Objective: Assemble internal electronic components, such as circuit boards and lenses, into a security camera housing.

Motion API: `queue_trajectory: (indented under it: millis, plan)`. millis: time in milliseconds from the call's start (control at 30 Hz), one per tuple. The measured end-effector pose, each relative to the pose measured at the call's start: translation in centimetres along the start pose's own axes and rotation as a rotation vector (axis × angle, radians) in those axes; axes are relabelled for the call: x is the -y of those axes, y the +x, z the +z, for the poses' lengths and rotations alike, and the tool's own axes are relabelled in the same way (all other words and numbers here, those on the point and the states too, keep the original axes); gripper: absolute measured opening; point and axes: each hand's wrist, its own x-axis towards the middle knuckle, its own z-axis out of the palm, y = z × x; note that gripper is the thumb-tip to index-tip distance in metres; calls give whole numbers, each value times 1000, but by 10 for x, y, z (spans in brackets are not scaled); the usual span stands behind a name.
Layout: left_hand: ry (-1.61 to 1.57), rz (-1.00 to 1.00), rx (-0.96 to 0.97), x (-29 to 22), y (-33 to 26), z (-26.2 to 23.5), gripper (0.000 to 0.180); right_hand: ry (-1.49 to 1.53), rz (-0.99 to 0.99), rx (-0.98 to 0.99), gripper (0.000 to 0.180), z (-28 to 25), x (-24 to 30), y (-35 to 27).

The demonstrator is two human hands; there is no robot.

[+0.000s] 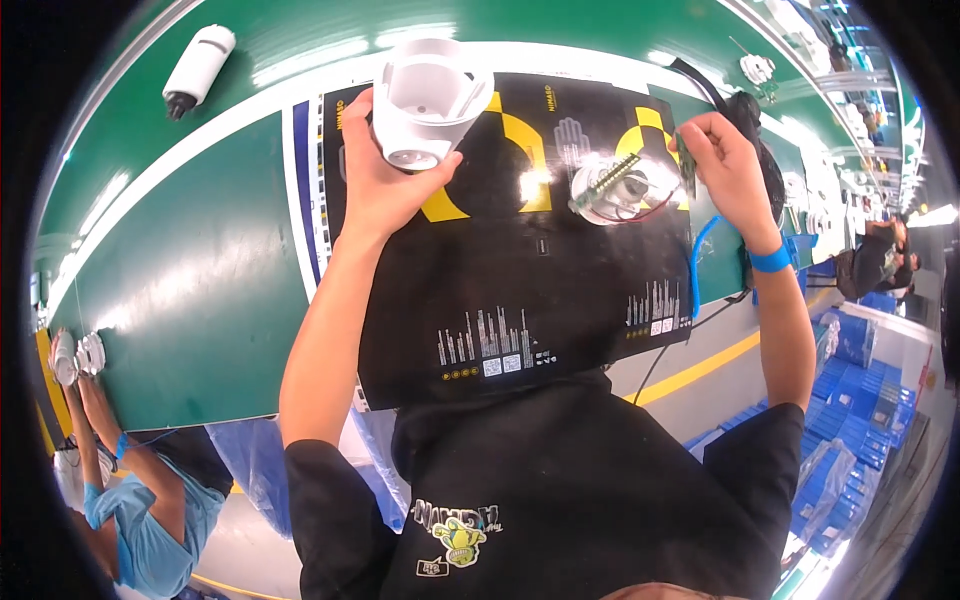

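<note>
My left hand [375,170] grips a white, hollow, cup-shaped plastic housing [430,100] and holds it tilted above the black work mat [520,290]. My right hand [722,160] pinches a small green circuit board [688,165] at its edge. Between the hands a round white part [615,190] with a small board and thin red wires lies on the mat, just left of my right hand. A blue band circles my right wrist.
The mat lies on a green conveyor belt [190,270] with a white stripe. A white cylindrical housing [197,68] lies on the belt at the far left. Another person in blue [140,510] works at lower left. Blue crates [850,400] stand at right.
</note>
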Motion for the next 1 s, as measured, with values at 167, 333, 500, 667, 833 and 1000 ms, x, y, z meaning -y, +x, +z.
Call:
queue_trajectory:
  millis: [167,333,500,667,833,1000]
  plan:
    - [26,-18,13,4,-2,0,91,435,254,128,24,-5,2,-40]
    - [-32,-25,3,1,-1,0,92,861,331,314,24,-6,-10,-77]
    - [134,217,44,-6,-3,3,92,1129,309,231,15,0,10,-88]
    - [158,294,204,-20,-8,9,91,1407,229,217,11,15,22,-71]
    - [144,342,234,-26,-15,14,95,1254,180,87,26,26,41,-63]
    - [183,346,284,-23,-11,13,102,1038,2,159,28,29,31,-56]
